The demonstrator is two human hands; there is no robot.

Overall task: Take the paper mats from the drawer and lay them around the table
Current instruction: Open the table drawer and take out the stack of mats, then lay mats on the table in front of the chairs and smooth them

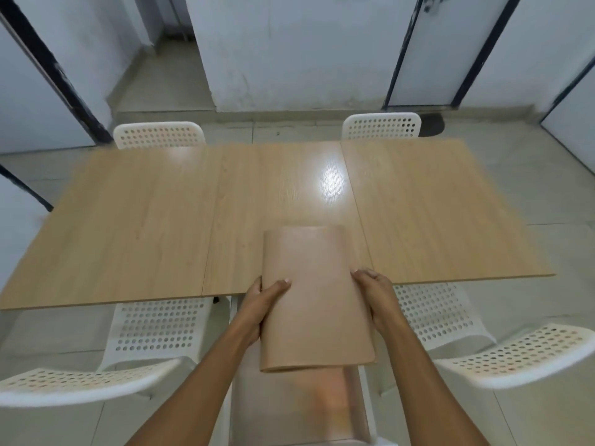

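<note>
A stack of tan paper mats (314,294), how many I cannot tell, is held above the near edge of the wooden table (161,220), its far end over the tabletop. The left hand (264,304) grips its left edge, thumb on top; the right hand (375,297) grasps its right edge. Both forearms reach forward. Four white perforated chairs show: two far (159,135), two near (157,329)
</note>
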